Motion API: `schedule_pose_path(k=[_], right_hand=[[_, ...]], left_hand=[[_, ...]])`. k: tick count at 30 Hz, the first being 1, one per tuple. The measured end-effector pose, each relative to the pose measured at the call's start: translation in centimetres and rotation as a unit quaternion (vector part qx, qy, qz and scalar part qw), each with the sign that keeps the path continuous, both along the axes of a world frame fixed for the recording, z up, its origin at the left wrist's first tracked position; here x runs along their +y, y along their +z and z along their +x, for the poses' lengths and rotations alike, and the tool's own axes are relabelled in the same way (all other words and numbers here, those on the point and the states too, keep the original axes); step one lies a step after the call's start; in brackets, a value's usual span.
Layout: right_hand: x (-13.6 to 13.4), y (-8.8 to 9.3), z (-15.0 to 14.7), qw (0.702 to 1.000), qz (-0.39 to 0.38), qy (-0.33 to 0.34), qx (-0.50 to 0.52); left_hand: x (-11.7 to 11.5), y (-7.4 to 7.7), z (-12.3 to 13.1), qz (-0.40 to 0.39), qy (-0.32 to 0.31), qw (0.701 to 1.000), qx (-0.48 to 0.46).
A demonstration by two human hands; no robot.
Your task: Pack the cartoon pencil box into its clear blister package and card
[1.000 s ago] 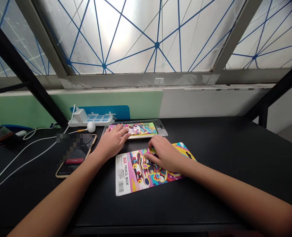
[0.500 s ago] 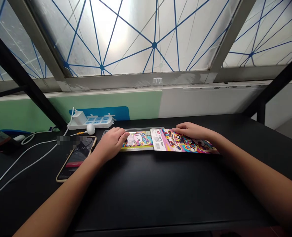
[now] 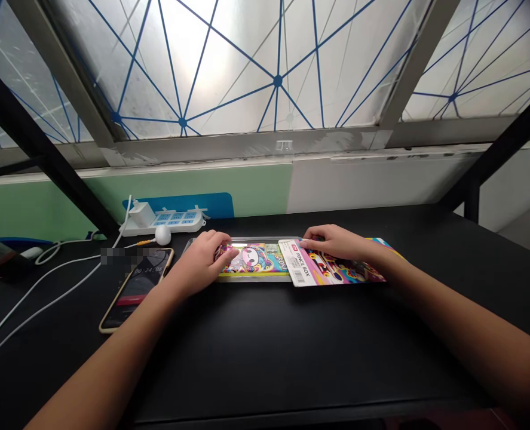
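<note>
Left hand (image 3: 201,264) is down on the left end of the pencil box (image 3: 259,260), fingers curled over it, pinning it to the black table (image 3: 269,346). Right hand (image 3: 337,242) grips the far edge of the printed card (image 3: 331,270) (label reads PENCIL BOX), which overlaps the box's right end. A phone (image 3: 135,286) lies just left.

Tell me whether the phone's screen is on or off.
On: the phone shows lit timer digits and a red bar on its screen.
</note>
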State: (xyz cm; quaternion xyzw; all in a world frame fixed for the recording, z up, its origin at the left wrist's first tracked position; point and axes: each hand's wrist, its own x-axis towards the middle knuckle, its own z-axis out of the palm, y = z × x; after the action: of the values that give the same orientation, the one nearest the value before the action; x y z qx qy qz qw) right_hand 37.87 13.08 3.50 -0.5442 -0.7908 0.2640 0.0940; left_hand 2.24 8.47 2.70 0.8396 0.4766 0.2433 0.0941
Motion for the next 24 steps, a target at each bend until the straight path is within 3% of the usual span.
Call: schedule_pose_path(k=[6,16,24], right_hand=[[1.4,0.0,2.3,1.000,-0.019,-0.016,-0.001],[1.5,0.8,3.0,0.999,0.014,-0.030,-0.012],[0.3,0.9,0.9,0.997,0.028,-0.073,0.011]], left_hand=[[0.2,-0.5,-0.1,0.016,-0.021,0.999,0.034],[0.3,-0.4,-0.3,0.017,-0.042,0.998,0.042],[0.1,-0.3,0.0,0.008,-0.031,0.999,0.030]])
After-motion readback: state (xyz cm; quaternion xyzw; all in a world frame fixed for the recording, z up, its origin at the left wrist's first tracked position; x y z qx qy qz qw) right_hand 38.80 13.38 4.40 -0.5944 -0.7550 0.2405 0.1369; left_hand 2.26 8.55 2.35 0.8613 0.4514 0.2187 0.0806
